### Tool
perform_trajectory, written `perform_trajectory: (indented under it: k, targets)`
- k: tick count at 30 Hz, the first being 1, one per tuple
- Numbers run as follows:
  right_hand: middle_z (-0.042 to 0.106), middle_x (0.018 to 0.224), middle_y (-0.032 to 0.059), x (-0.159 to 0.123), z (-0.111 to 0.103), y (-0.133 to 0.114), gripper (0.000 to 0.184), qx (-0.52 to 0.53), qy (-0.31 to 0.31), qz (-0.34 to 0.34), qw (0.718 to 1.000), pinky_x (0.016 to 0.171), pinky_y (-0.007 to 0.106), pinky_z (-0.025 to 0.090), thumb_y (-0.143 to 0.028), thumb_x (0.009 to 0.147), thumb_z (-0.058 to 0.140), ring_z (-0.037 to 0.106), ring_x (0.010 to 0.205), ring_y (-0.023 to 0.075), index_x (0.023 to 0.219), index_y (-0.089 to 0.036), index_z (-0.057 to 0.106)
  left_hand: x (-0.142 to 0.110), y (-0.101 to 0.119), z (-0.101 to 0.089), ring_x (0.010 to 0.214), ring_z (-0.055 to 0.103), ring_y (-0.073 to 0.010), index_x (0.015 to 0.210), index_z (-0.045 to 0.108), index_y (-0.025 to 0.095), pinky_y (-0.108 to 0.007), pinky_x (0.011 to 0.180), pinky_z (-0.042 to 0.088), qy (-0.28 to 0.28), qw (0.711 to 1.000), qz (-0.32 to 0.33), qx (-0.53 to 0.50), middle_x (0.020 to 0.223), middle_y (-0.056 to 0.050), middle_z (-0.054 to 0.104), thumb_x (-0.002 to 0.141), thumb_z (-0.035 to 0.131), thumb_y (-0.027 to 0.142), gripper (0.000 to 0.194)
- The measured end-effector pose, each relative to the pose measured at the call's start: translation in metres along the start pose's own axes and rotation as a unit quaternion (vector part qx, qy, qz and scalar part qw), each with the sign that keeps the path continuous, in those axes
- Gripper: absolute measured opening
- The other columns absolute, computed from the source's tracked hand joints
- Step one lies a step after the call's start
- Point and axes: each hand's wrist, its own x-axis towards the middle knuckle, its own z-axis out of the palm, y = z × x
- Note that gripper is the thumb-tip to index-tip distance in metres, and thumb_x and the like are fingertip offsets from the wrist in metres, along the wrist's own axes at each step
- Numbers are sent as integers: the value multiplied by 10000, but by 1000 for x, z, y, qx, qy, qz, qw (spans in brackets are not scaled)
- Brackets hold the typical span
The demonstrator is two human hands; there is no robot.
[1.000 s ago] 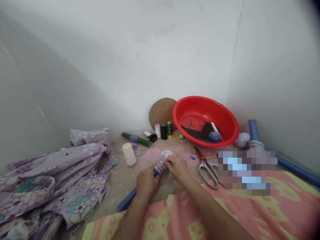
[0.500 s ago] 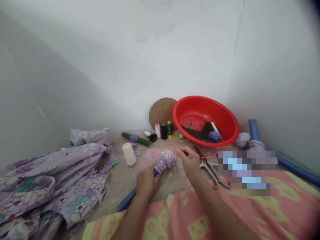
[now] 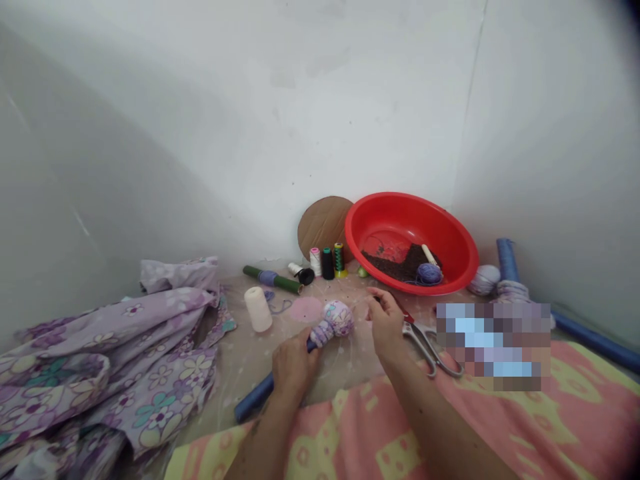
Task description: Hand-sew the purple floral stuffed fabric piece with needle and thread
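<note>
My left hand (image 3: 295, 370) is closed around a blue tube (image 3: 255, 398). A lilac floral fabric bundle (image 3: 337, 320), bound with thread, sits on the tube's upper end just beyond that hand. My right hand (image 3: 385, 323) is a little to the right of the bundle, not touching it, with its fingertips pinched together. Anything thin between those fingers is too fine to make out. Just beyond that hand lie steel scissors with red-trimmed blades (image 3: 427, 347).
A red plastic basin (image 3: 400, 198) holds dark cloth and a lilac yarn ball. Several thread spools (image 3: 327, 263) and a cream thread cone (image 3: 258, 309) stand on sheer fabric (image 3: 240, 363). Floral cloth (image 3: 120, 367) is heaped left; walls close the back. A pixelated patch (image 3: 493, 340) hides part of the right.
My right hand has moved off the fabric bundle, up and to the right, towards the scissors. The left hand and the tube stay nearly still, and the bundle now shows more fully.
</note>
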Motion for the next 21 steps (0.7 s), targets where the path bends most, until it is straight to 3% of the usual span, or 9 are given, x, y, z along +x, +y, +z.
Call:
perform_trajectory:
  k: [5, 10, 21]
  targets:
    - [501, 541, -13, -22, 17, -1, 238, -51, -172, -16, 984, 475, 200, 340, -306, 719, 402, 441, 516, 108, 617, -161, 561, 2, -2, 0, 813, 550, -185, 1072, 486, 353, -251, 652, 353, 16, 1000, -9, 2, 903, -16, 618, 718, 436, 446, 369]
    - [556, 552, -20, -36, 30, 18, 229, -104, -299, -23, 948, 504, 189, 356, -295, 698, 448, 490, 552, 110, 600, -169, 612, 5, -4, -4, 812, 553, -180, 1056, 510, 311, -239, 650, 352, -8, 1000, -14, 4, 872, -34, 621, 728, 397, 487, 388]
    - [659, 824, -10, -41, 26, 18, 226, -195, -332, -19, 923, 623, 252, 428, -276, 720, 461, 578, 728, 158, 843, -283, 651, 11, -10, -4, 821, 551, -188, 965, 556, 273, -241, 645, 358, -13, 1000, 10, 10, 858, -39, 618, 730, 374, 502, 375]
